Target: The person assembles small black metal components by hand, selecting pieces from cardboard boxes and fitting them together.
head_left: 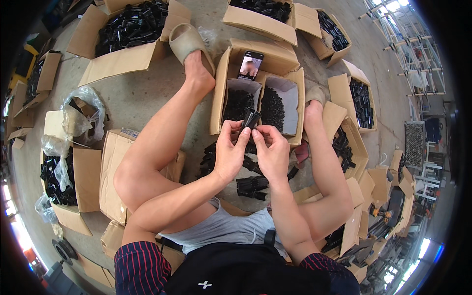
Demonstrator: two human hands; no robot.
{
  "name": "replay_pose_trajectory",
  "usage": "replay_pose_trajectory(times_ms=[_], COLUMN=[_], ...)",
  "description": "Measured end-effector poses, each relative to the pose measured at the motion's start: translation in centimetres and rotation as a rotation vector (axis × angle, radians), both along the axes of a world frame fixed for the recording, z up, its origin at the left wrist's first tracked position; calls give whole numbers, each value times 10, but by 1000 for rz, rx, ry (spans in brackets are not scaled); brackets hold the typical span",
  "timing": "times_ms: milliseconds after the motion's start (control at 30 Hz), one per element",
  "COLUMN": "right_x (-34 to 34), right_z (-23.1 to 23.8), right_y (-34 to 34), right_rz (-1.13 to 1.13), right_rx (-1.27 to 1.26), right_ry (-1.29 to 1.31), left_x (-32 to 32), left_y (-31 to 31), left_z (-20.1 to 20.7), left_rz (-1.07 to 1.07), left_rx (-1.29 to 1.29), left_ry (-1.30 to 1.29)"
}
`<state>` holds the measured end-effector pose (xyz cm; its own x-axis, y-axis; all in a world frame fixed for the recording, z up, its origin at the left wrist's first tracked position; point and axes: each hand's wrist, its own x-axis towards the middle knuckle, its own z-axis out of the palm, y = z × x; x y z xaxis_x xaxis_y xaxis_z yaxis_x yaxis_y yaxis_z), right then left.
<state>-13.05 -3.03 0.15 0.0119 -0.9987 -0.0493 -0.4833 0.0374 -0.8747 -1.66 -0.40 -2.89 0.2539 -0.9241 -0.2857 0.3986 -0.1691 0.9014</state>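
Observation:
Just in front of the open carton, a black plastic part (pixel 251 119) of narrow, slotted shape is held tilted up. My left hand (pixel 230 153) is closed around its lower end between thumb and fingers. Right beside it my right hand (pixel 271 153) is pinched, thumb and forefinger at the part's lower end; whatever lies between them is hidden. Behind my hands, the cardboard carton (pixel 214 105) contains two pale inner boxes. Small black pieces fill the left one (pixel 241 102) and cover part of the right one (pixel 273 107). A lit phone (pixel 250 65) leans inside the carton's far end.
Loose black plastic parts (pixel 251 185) lie on the floor between my legs. Cartons of similar black parts stand around me, such as the far left one (pixel 132 30) and the right one (pixel 362 104). A metal rack (pixel 413 54) stands at the far right.

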Motion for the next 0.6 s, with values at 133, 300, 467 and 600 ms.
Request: replay_pose_trajectory(times_ms=[133, 300, 467, 600], right_x=[-6, -6, -5, -4], right_z=[-6, -8, -3, 1], right_y=[-3, -3, -2, -1], right_rz=[-13, -16, -32, -20], right_rx=[62, 52, 73, -17], right_ry=[-130, -151, -128, 24], left_x=[-1, 0, 0, 0], left_y=[0, 0, 0, -1], left_z=[1, 3, 0, 1], left_rz=[-8, -3, 0, 0], left_rx=[-4, -10, -20, -20], left_ry=[-19, -13, -24, -21])
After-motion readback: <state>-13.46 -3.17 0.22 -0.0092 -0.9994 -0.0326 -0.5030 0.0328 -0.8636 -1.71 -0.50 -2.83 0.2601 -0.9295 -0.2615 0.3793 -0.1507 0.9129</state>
